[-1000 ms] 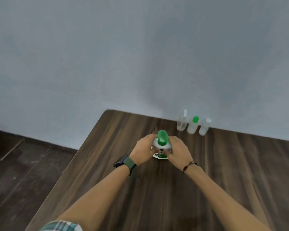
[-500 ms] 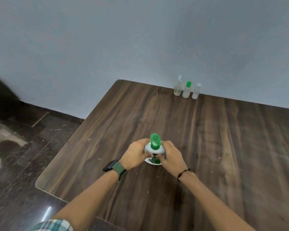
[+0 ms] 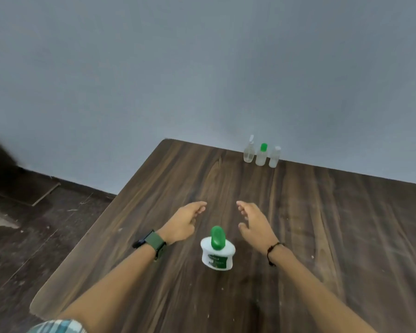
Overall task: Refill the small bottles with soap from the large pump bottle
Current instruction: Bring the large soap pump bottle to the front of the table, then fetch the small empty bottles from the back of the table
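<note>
The large white pump bottle [image 3: 217, 253] with a green pump head stands upright on the dark wooden table [image 3: 322, 224], between my forearms. My left hand [image 3: 185, 219] hovers open just beyond it to the left, a green watch on the wrist. My right hand [image 3: 255, 222] is open too, beyond the bottle to the right. Neither touches it. Three small bottles stand in a row at the table's far edge by the wall: a clear spray bottle [image 3: 249, 151], a green-capped bottle [image 3: 261, 156] and a white-capped bottle [image 3: 274, 157].
A grey wall [image 3: 202, 68] rises right behind the table's far edge. The table's left edge and rounded near corner [image 3: 37, 306] drop to a dark floor [image 3: 22, 224].
Both hands have let go of the pump bottle and moved forward past it with fingers spread. The bottle now stands alone nearer to me; the view has also shifted.
</note>
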